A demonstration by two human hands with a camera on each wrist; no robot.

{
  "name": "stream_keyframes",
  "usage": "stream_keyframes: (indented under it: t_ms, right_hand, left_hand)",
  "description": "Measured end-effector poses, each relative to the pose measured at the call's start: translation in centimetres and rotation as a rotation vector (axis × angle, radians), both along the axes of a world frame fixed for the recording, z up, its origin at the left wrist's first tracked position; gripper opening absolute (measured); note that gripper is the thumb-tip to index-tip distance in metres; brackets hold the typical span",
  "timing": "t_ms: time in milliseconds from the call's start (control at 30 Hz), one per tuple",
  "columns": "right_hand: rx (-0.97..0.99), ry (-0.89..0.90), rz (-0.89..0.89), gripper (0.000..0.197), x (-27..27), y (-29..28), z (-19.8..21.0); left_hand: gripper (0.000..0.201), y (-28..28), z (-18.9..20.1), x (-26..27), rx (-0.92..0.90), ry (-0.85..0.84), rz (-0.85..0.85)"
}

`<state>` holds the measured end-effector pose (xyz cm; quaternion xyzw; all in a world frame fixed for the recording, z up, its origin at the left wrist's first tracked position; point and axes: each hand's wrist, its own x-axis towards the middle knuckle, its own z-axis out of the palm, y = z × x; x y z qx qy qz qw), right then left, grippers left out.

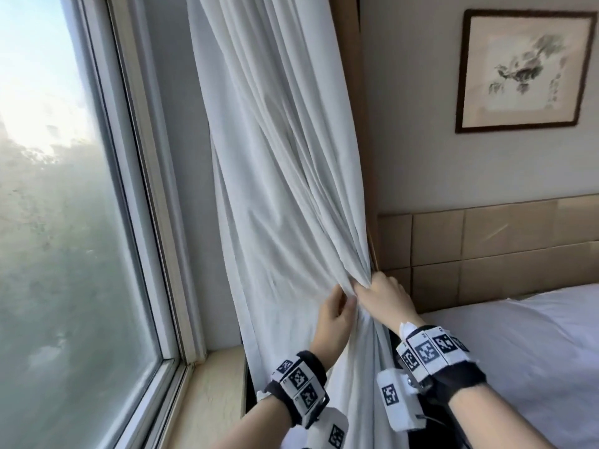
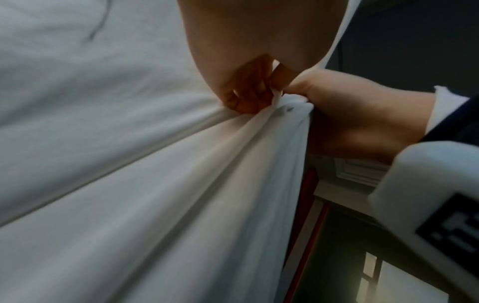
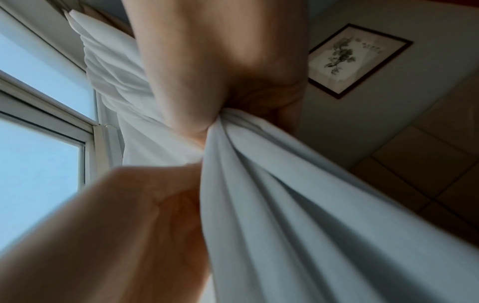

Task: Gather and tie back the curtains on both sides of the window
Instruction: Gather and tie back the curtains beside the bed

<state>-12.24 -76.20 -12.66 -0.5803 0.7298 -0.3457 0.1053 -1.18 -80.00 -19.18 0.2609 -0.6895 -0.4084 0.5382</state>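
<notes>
A white curtain [image 1: 278, 163] hangs on the right side of the window [image 1: 64, 189], its folds drawn toward the right wall. My right hand [image 1: 372, 291] grips the bunched folds in a fist at about sill height. Just left of it, my left hand [image 1: 340, 303] pinches a fold of the same curtain between curled fingers and thumb. In the left wrist view the left hand [image 2: 249, 96] pinches the cloth [image 2: 155, 184] beside the right hand [image 2: 357, 123]. The right wrist view shows the right hand [image 3: 220, 114] squeezing the gathered curtain [image 3: 285, 194]. No tie-back is visible.
A window sill [image 1: 210, 400] runs below the glass. A bed with white sheets [image 1: 518, 351] stands close on the right, with a tan padded headboard [image 1: 486, 247] behind it. A framed picture [image 1: 525, 69] hangs on the wall above.
</notes>
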Motion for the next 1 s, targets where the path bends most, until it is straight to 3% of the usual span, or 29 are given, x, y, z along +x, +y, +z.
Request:
stream_keyframes:
  t_ms: [133,200,367,433,533,600,667,733,833,900,1000]
  right_hand:
    - [0.034,-0.074,0.031,0.080,0.0,0.3,0.4]
    - [0.060,-0.016,0.045,0.084,0.2,0.4,0.5]
    - [0.034,0.081,0.002,0.055,0.2,-0.2,0.2]
    - [0.038,0.087,0.021,0.052,-0.3,-0.4,0.2]
    - [0.045,0.070,0.036,0.051,-0.9,-0.5,0.0]
    - [0.044,0.059,0.038,0.052,-1.2,-0.6,-0.1]
    - [0.038,0.051,0.039,0.053,-1.2,-0.7,-0.3]
    - [0.032,0.046,0.045,0.053,-1.3,-0.9,-0.4]
    - [0.025,0.027,0.052,0.048,-1.5,-1.3,-0.6]
    - [0.022,0.024,0.044,0.047,-1.7,-1.4,-0.7]
    - [0.008,0.021,0.035,0.046,-1.8,-1.6,-0.8]
  left_hand:
    - [0.036,0.0,0.0,-0.1,0.068,-0.086,-0.097]
    - [0.041,0.0,0.2,0.1,0.129,-0.137,-0.118]
    - [0.019,0.3,0.7,3.2,0.123,-0.241,-0.232]
    - [0.014,-0.9,1.1,5.6,0.064,-0.186,-0.064]
    - [0.014,-4.7,0.9,10.4,0.109,0.072,0.371]
    - [0.050,-7.5,0.3,13.6,0.302,0.130,0.483]
    - [0.092,-9.5,-0.4,15.8,0.496,0.103,0.406]
    - [0.114,-10.9,-0.8,16.6,0.550,0.088,0.297]
    - [0.136,-12.5,-0.8,15.7,0.525,0.028,0.293]
    - [0.131,-12.8,-0.8,14.7,0.490,0.009,0.315]
    - [0.094,-13.3,-1.7,13.6,0.439,0.019,0.375]
